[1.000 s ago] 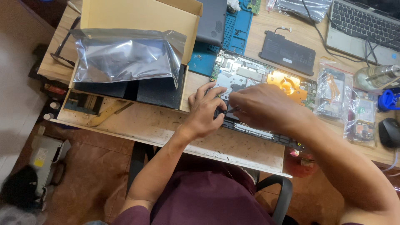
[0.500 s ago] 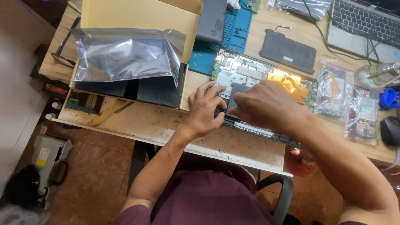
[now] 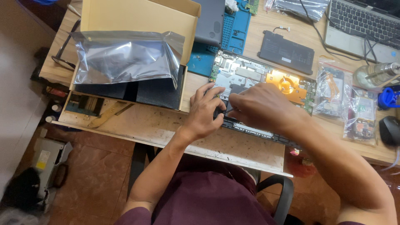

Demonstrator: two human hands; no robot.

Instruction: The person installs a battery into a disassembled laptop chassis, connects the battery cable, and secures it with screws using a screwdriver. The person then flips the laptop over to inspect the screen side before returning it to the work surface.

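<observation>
Both my hands on the opened laptop

Head view: my left hand (image 3: 206, 110) rests with fingers curled on the near edge of the opened laptop (image 3: 266, 87), steadying it on the worktop (image 3: 166, 125); my right hand (image 3: 260, 106) pinches down beside it, fingers closed, though I cannot tell on what. The cardboard box (image 3: 137, 16) with the silver bag (image 3: 125, 58) sits left, out of the way. Since a second ago, both hands have hardly moved.

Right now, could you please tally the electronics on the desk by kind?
Opened laptop under both hands: 1
Closed-up laptop: 1
Battery: 1
Mouse: 1
Bagged parts: 2
Total: 6
</observation>
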